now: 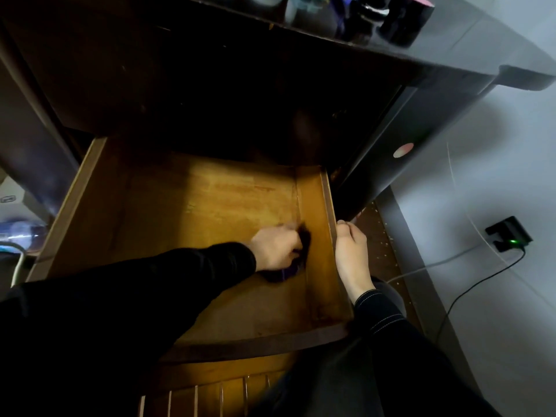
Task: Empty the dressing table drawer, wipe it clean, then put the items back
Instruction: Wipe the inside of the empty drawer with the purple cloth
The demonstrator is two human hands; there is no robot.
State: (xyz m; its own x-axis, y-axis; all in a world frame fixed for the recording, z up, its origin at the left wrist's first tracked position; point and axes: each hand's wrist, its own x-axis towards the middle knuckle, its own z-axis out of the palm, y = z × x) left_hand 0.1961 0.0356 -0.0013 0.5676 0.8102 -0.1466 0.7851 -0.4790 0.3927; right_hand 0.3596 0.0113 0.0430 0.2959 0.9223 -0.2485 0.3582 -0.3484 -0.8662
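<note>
Clutches bunched cloth [287, 273] in curled fingers of left hand [275, 248], down on floor of drawer [210, 206] pulled out toward camera, beside its right wall. Curls right hand [352, 251] fingers over that wall's rim.

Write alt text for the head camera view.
A left hand holds a dark purple cloth against the floor of a pulled-out wooden drawer, near its right wall. The right hand holds that wall's rim.

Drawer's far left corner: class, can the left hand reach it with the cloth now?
Probably yes: the left hand holds the cloth inside the drawer, and nothing shows on the floor between.
</note>
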